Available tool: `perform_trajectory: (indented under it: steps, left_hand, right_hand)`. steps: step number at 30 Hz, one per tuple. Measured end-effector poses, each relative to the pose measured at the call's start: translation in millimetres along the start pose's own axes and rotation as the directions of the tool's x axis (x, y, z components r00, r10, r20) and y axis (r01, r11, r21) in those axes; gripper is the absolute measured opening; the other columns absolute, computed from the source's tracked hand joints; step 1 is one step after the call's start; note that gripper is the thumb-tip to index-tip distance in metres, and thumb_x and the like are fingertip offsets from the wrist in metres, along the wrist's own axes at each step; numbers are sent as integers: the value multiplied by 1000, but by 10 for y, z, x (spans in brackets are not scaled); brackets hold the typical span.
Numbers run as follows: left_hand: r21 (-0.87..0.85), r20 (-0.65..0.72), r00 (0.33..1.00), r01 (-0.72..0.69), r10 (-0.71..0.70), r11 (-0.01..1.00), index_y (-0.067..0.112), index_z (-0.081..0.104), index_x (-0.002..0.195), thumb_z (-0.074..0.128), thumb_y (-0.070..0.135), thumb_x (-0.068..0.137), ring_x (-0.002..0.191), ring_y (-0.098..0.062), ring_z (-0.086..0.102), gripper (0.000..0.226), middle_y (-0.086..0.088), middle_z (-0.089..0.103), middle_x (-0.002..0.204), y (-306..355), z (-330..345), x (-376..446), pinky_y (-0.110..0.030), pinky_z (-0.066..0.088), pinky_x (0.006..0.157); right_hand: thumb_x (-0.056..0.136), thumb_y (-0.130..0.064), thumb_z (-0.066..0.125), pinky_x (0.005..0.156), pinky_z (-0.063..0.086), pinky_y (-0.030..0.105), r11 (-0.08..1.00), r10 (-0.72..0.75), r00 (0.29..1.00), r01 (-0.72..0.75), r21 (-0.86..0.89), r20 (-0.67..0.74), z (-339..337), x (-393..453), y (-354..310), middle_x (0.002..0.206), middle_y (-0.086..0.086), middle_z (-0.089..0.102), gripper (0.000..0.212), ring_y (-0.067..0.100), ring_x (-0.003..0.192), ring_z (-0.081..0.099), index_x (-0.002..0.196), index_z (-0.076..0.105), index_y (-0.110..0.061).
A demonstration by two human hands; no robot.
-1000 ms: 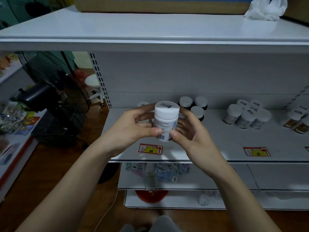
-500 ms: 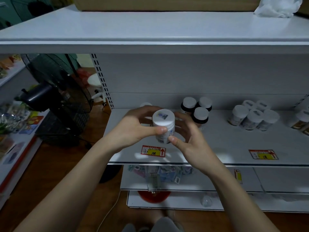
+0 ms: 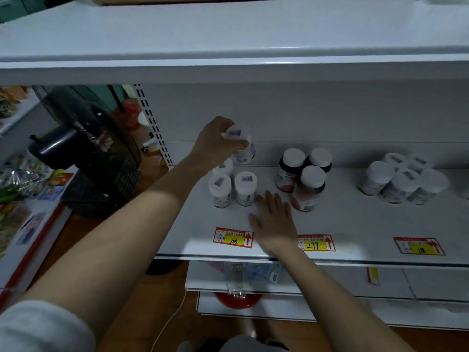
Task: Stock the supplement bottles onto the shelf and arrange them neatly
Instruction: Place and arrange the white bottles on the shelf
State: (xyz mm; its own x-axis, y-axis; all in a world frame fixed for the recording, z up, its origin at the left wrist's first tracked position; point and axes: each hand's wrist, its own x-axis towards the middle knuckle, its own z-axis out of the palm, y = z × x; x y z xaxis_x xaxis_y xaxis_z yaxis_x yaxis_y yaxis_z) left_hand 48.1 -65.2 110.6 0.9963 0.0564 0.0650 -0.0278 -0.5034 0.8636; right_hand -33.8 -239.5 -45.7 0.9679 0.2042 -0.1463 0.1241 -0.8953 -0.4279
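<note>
Your left hand (image 3: 215,143) grips a white bottle (image 3: 241,146) by its cap, fingers curled around the top, and holds it above the back of the shelf (image 3: 355,219). Just below that hand stand three more white bottles (image 3: 232,185), close together in a small cluster. Your right hand (image 3: 272,219) lies flat on the shelf with fingers straight and spread, holding nothing, its fingertips just beside the nearest bottle of that cluster. To the right of your right hand stand three dark bottles with white caps (image 3: 303,174), and further right a group of white jars (image 3: 401,180). A red and yellow price tag (image 3: 233,237) sits on the shelf edge just left of your right wrist.
</note>
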Motion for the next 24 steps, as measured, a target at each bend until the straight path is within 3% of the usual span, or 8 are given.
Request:
perform_trajectory:
  steps: [3, 7, 10, 14, 16, 18, 20, 24]
  left_hand:
    - [90, 40, 999, 4, -7, 996, 16, 58, 110, 82, 19, 78, 101, -17, 58, 40, -1, 62, 112, -71, 149, 233, -22, 42, 75]
    - [299, 202, 979, -44, -18, 953, 19, 57, 131, 80, 24, 80, 112, -16, 55, 56, 0, 60, 125, -160, 273, 398, -21, 38, 84]
    - [401, 305, 951, -84, -47, 912, 14, 57, 134, 77, 25, 84, 121, -24, 54, 55, -5, 58, 135, -261, 324, 479, -21, 36, 85]
    - [465, 415, 903, -109, -108, 878, 16, 59, 121, 76, 20, 84, 105, -19, 53, 41, -4, 56, 116, -357, 389, 495, -23, 34, 83]
    - [465, 437, 890, -100, -129, 880, 10, 60, 105, 73, 13, 82, 92, -18, 51, 27, -8, 54, 103, -391, 413, 492, -29, 36, 77]
    - [465, 446, 883, -89, -146, 881, 5, 60, 106, 71, 13, 81, 89, -19, 51, 28, -11, 55, 102, -392, 409, 484, -31, 37, 76]
    - [469, 470, 870, -104, -148, 877, 14, 58, 105, 70, 21, 81, 92, -19, 48, 28, -8, 52, 103, -391, 389, 475, -31, 35, 78]
    - [472, 368, 926, -110, -82, 875, 17, 53, 136, 66, 25, 93, 118, -23, 53, 46, -7, 53, 132, -356, 322, 410, -24, 35, 91]
  right_hand:
    - [103, -49, 26, 124, -5, 40, 1000, -12, 999, 11, -21, -42, 41, -6, -8, 167, 1, -1, 61, 21, 154, -5, 158, 10, -25]
    - [103, -50, 28, 124, -5, 38, 1000, -11, 998, 9, -27, -63, 56, 14, 36, 167, -1, -1, 62, 19, 154, -5, 158, 11, -27]
    - [102, -51, 28, 124, -6, 37, 1000, -4, 997, 2, -27, -73, 71, 17, 24, 167, -2, 0, 62, 18, 154, -5, 158, 12, -28]
    - [102, -51, 28, 123, -7, 37, 999, -10, 997, 7, -39, -71, 83, 39, 39, 167, -1, 0, 63, 20, 154, -5, 158, 12, -27]
    - [102, -50, 29, 124, -5, 39, 999, -10, 997, 6, -50, -82, 87, 33, 33, 167, -1, 2, 62, 21, 154, -3, 158, 14, -26]
    - [102, -50, 28, 124, -4, 39, 998, -7, 996, 1, -65, -87, 83, 32, 30, 167, 0, 2, 62, 21, 154, -3, 158, 14, -26]
    - [102, -51, 28, 124, -4, 40, 998, -7, 997, 1, -65, -82, 75, 33, 25, 167, -1, 2, 62, 21, 154, -4, 158, 14, -26]
    - [102, -50, 28, 124, -5, 39, 999, -3, 997, 0, -46, -73, 51, 28, 21, 167, -1, 1, 62, 20, 154, -4, 158, 13, -26]
